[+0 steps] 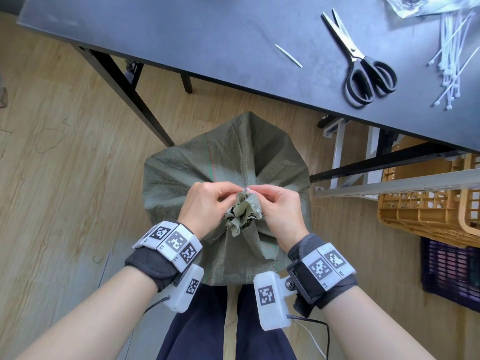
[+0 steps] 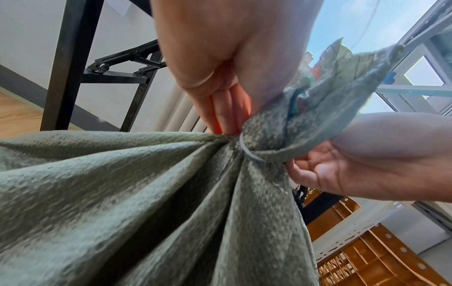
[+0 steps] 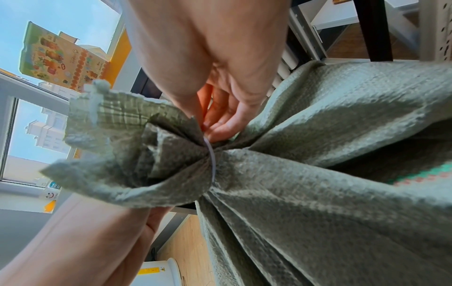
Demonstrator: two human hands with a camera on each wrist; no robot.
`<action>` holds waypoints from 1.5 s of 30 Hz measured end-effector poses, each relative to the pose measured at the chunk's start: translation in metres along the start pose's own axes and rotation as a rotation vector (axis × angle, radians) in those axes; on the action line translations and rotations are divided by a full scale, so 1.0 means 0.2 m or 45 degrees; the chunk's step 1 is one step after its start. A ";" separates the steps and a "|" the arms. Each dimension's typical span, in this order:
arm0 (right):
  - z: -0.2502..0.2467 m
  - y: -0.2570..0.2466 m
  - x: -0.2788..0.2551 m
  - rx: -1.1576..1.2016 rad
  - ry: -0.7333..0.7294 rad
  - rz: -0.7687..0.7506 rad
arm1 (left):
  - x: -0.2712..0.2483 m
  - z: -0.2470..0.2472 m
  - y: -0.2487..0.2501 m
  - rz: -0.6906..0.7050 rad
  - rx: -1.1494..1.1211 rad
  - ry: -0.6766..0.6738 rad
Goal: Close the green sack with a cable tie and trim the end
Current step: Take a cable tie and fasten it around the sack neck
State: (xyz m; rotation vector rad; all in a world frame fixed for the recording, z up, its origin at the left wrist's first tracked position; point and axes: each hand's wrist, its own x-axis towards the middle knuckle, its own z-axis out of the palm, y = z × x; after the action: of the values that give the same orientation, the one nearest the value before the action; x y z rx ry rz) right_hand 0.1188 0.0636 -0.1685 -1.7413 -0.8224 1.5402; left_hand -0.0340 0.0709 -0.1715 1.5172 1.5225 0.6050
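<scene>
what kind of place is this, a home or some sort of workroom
Probably a small workroom or packing area: a dark folding table holding black-handled scissors and loose white cable ties, with stacked plastic crates on wood-look flooring.

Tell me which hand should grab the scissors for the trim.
Probably right. The scissors lie on the table ahead on the right, nearer the right hand. The left hand can keep pinching the cable tie at the sack neck.

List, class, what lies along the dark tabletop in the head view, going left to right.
Trimmed tie offcut → black-handled scissors → bundle of white cable ties, all on the dark table.
</scene>
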 end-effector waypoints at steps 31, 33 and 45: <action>-0.01 0.02 0.00 -0.084 0.019 -0.029 | 0.01 0.01 0.00 0.096 0.139 -0.029; -0.01 0.02 0.00 -0.119 0.012 -0.039 | 0.01 0.02 0.00 0.101 0.149 -0.022; -0.01 0.03 -0.01 -0.057 0.040 -0.034 | 0.01 0.03 -0.01 0.135 0.196 -0.007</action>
State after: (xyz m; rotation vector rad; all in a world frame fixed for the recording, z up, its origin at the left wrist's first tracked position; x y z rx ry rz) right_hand 0.1202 0.0583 -0.1714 -1.7751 -0.8673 1.4835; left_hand -0.0302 0.0714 -0.1773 1.7238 1.5211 0.5538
